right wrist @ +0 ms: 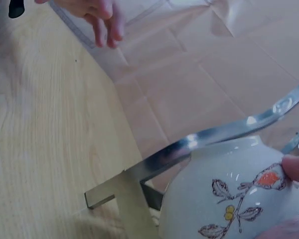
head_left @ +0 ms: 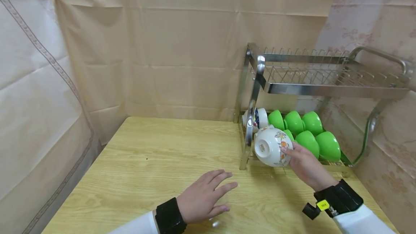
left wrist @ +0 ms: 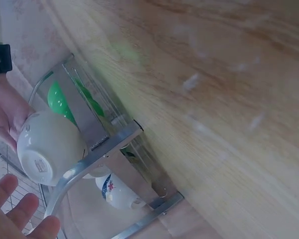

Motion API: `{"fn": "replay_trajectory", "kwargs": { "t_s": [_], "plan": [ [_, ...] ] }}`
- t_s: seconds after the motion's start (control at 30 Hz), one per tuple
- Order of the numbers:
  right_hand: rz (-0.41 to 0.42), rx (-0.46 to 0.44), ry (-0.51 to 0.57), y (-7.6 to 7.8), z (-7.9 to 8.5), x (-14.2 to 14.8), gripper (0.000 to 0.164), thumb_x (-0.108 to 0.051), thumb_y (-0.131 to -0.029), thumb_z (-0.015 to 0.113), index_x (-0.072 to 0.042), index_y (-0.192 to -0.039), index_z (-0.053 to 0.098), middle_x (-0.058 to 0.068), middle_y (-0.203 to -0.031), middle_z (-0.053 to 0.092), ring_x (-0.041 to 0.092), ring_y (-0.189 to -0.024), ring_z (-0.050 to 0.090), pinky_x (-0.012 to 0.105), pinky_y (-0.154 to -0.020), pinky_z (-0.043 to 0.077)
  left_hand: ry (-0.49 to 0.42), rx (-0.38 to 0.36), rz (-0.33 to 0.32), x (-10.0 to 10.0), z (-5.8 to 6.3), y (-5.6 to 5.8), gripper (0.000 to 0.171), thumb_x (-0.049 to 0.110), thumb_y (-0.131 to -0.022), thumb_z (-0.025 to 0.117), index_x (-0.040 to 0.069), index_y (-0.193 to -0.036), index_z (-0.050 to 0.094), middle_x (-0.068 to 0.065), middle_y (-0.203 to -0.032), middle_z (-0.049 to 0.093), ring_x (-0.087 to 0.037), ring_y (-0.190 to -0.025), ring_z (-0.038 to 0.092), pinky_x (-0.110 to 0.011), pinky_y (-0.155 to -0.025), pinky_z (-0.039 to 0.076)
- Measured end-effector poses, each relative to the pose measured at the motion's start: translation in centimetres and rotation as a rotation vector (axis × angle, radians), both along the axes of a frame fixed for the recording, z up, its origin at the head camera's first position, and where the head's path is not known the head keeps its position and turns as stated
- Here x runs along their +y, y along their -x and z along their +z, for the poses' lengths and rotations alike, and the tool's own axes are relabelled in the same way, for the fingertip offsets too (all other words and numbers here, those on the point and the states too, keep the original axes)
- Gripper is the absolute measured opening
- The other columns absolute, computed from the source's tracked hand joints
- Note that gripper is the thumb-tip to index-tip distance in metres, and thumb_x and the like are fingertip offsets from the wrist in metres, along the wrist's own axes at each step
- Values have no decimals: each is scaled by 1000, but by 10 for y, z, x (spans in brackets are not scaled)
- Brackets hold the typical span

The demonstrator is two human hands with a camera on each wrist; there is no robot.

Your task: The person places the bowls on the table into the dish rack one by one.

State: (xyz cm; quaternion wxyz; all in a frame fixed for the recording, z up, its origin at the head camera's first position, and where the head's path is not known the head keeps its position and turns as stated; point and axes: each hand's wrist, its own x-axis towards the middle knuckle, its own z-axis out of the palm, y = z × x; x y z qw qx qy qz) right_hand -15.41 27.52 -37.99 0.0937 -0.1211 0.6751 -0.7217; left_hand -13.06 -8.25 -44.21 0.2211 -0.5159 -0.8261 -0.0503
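Note:
A white bowl [head_left: 272, 148] with an orange flower and leaf pattern is tilted, its foot ring turned toward the head camera. My right hand [head_left: 307, 165] grips its right side, thumb on the outer wall; the other fingers are mostly hidden. The bowl is at the front left of a metal two-tier dish rack [head_left: 331, 89], by the lower tier. Several green bowls [head_left: 312, 122] sit tilted there in two rows. Behind the rack's left post is a white bowl with a dark blue band [head_left: 261, 118]. Over the table my left hand [head_left: 208, 196] hovers, fingers spread, holding nothing.
The rack's upper tier has wire slots [head_left: 302, 71] and a curved side rail [head_left: 380, 55]. Its left post [head_left: 252, 104] stands close to the held bowl. A wood-grain table [head_left: 156, 154] extends leftward. Beige cloth [head_left: 182, 46] hangs behind, with patterned cloth [head_left: 390, 125] at right.

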Motion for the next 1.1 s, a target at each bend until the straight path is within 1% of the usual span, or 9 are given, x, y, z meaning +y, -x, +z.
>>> {"fn": "replay_trajectory", "kwargs": {
  "t_s": [0.13, 0.27, 0.43, 0.63, 0.7, 0.8, 0.9, 1.0, 1.1],
  "plan": [
    [-19, -19, -97, 7, 9, -6, 44, -23, -107, 44, 0, -144, 36, -6, -126, 57, 7, -117, 52, 23, -95, 43, 5, -4, 4, 0, -1, 1, 66, 53, -94, 61, 23, -149, 41, -4, -153, 38, -24, -139, 37, -40, -111, 37],
    [-45, -35, -177, 13, 18, -12, 57, -28, -107, 45, 7, -147, 28, -7, -126, 56, 5, -118, 51, 23, -96, 42, 6, -17, 10, -1, -1, 1, 66, 53, -94, 61, 24, -149, 41, -4, -153, 38, -24, -140, 36, -40, -112, 36],
    [-76, -73, -162, 17, 22, -13, 51, -26, -107, 45, 7, -144, 32, -10, -118, 58, 5, -113, 53, 24, -94, 43, 16, -38, 8, -1, 0, -1, 66, 54, -94, 59, 24, -150, 40, -3, -154, 37, -23, -140, 35, -42, -111, 37],
    [-109, -97, -107, 23, 24, -12, 39, -24, -106, 46, 3, -135, 39, -11, -112, 60, 4, -109, 54, 23, -93, 43, 9, -20, -5, -1, -2, -2, 66, 53, -94, 61, 23, -149, 40, -4, -152, 38, -23, -140, 36, -41, -111, 37],
    [-119, -99, -112, 25, 26, -13, 40, -24, -106, 46, 3, -135, 39, -12, -111, 61, 4, -107, 54, 23, -92, 43, 8, -13, -6, -1, -3, -2, 67, 53, -93, 61, 23, -149, 40, -4, -152, 38, -23, -140, 36, -40, -111, 37],
    [-132, -95, -133, 29, 27, -15, 50, -26, -106, 46, 7, -141, 33, -11, -112, 59, 4, -108, 54, 23, -92, 43, 7, -8, -4, -1, -4, -2, 67, 53, -93, 61, 23, -149, 41, -4, -152, 39, -23, -139, 36, -40, -111, 36],
    [-151, -96, -176, 33, 27, -20, 59, -26, -107, 45, 10, -148, 23, -6, -123, 53, 5, -112, 51, 25, -95, 42, 10, -3, -1, -2, -5, -2, 67, 54, -94, 60, 23, -149, 41, -5, -152, 40, -23, -139, 36, -40, -111, 37],
    [-170, -102, -215, 38, 26, -26, 60, -23, -107, 42, 10, -151, 17, 8, -136, 44, 11, -118, 46, 28, -97, 39, 12, -2, -2, -2, -5, -3, 67, 54, -93, 60, 23, -150, 40, -5, -152, 40, -23, -139, 37, -40, -112, 36],
    [-192, -115, -248, 43, 22, -34, 60, -19, -107, 39, 8, -153, 12, 20, -146, 34, 17, -120, 44, 28, -96, 41, 16, -1, -3, -2, -4, -4, 68, 55, -93, 60, 23, -150, 40, -5, -152, 40, -23, -139, 36, -39, -112, 36]
  ]
}}
